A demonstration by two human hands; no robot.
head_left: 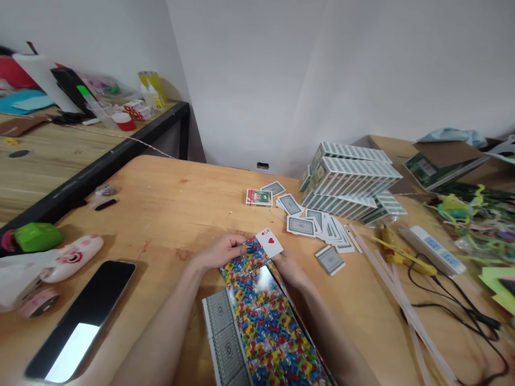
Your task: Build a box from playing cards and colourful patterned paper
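A long piece covered in a bright multicoloured pattern [261, 316] lies before me, with grey-backed playing cards [225, 327] along its left side. My left hand [225, 251] is at its far left corner, fingers bent and pressing on the patterned surface. At the far right corner, my right hand [287, 268] is against the edge, below a three of hearts card [270, 243]; its fingers are mostly hidden under the card and the piece. The card lies face up at the far end, partly beyond the patterned surface.
Loose cards [301, 225], a red-banded card pack [258, 198] and stacked striped boxes [356, 177] lie beyond. A phone [82, 321] is at left. Yellow glue gun [402, 257], glue sticks [396, 295], power strip [433, 250] and cables are at right.
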